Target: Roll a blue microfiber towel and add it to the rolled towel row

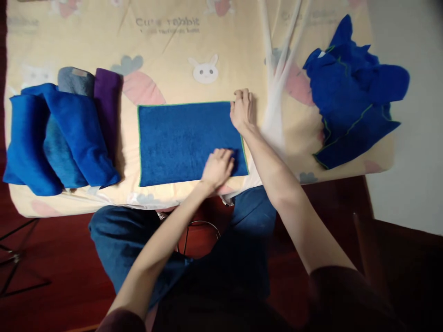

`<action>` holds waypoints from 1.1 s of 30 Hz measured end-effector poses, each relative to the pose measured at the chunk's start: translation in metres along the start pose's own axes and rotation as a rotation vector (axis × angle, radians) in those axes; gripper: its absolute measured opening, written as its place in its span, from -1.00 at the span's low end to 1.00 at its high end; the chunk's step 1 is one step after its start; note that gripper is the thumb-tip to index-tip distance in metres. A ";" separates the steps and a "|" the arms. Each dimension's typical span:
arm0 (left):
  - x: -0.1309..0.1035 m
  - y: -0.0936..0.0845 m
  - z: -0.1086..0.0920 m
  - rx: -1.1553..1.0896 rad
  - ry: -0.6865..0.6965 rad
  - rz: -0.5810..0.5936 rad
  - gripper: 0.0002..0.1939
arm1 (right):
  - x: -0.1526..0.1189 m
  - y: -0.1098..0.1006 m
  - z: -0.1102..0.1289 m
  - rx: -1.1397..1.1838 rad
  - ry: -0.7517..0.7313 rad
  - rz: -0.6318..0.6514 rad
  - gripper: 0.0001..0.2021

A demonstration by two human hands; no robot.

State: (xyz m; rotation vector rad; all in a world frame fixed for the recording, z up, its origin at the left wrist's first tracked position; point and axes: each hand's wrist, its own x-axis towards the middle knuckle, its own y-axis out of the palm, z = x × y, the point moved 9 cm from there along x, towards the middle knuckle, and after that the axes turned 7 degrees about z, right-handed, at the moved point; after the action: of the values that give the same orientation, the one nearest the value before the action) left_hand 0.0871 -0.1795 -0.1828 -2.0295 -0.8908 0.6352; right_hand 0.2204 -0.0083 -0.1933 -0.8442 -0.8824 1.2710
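A blue cloth (pixel 183 143) with thin green edging lies spread flat as a rectangle in front of me. My left hand (pixel 218 168) rests on its lower right part, palm down, fingers slightly bent and lying on the fabric. At the upper right corner is my right hand (pixel 242 110), its fingers a little apart and touching the corner and the sheet just beyond. Neither hand visibly grips the cloth; the fingertips of both are partly hidden.
Rolled blue cloths (pixel 83 133), a grey roll (pixel 76 80) and a purple roll (pixel 108 106) are bunched at the left. A crumpled pile of blue cloths (pixel 356 92) lies at the right. Under everything is a yellow rabbit-print sheet (pixel 173 60), with white wrinkled fabric (pixel 275 115) near my right arm.
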 end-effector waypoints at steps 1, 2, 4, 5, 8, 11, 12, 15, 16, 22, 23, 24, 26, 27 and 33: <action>0.001 -0.021 0.029 0.003 -0.048 -0.083 -0.59 | -0.009 0.003 0.019 -0.030 -0.057 0.024 -0.52; 0.002 -0.041 0.061 0.014 -0.091 -0.155 -0.56 | -0.019 0.010 0.039 -0.049 -0.126 0.067 -0.49; 0.006 -0.079 0.125 0.033 -0.184 -0.252 -0.45 | -0.036 0.029 0.073 -0.050 -0.247 0.178 -0.44; 0.008 -0.094 0.156 0.039 -0.228 -0.269 -0.39 | -0.042 0.039 0.084 -0.037 -0.281 0.228 -0.42; 0.011 -0.122 0.227 0.028 -0.300 -0.254 -0.24 | -0.044 0.058 0.083 0.004 -0.255 0.298 -0.37; 0.009 -0.132 0.266 0.001 -0.316 -0.233 -0.18 | -0.031 0.058 0.048 0.012 -0.158 0.261 -0.35; 0.008 -0.133 0.272 -0.008 -0.322 -0.236 -0.19 | -0.027 0.054 0.034 0.009 -0.131 0.241 -0.35; 0.005 -0.133 0.278 -0.027 -0.334 -0.246 -0.19 | -0.016 0.044 0.007 -0.007 -0.070 0.213 -0.37; 0.004 -0.133 0.275 -0.026 -0.332 -0.249 -0.18 | -0.014 0.041 0.006 -0.018 -0.050 0.211 -0.37; -0.006 -0.108 0.195 -0.002 -0.174 -0.178 -0.22 | -0.046 0.049 0.104 -0.086 -0.161 0.219 -0.40; -0.010 -0.097 0.179 -0.005 -0.143 -0.156 -0.23 | -0.060 0.059 0.128 -0.067 -0.232 0.268 -0.40; -0.015 -0.087 0.164 -0.012 -0.125 -0.141 -0.23 | -0.076 0.070 0.149 -0.046 -0.291 0.322 -0.40; -0.030 -0.069 0.145 -0.035 -0.128 -0.127 -0.25 | -0.104 0.087 0.170 -0.016 -0.346 0.393 -0.40; -0.039 -0.063 0.142 -0.047 -0.144 -0.128 -0.27 | -0.115 0.090 0.169 -0.011 -0.339 0.398 -0.40; -0.108 -0.080 0.179 -0.073 -0.273 -0.168 -0.31 | -0.131 0.051 0.074 -0.013 -0.133 0.279 -0.41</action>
State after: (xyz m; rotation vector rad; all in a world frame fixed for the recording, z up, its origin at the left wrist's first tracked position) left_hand -0.1330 -0.1442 -0.2008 -1.9337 -1.2469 0.8076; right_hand 0.1215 -0.1298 -0.2180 -0.9238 -0.9003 1.5806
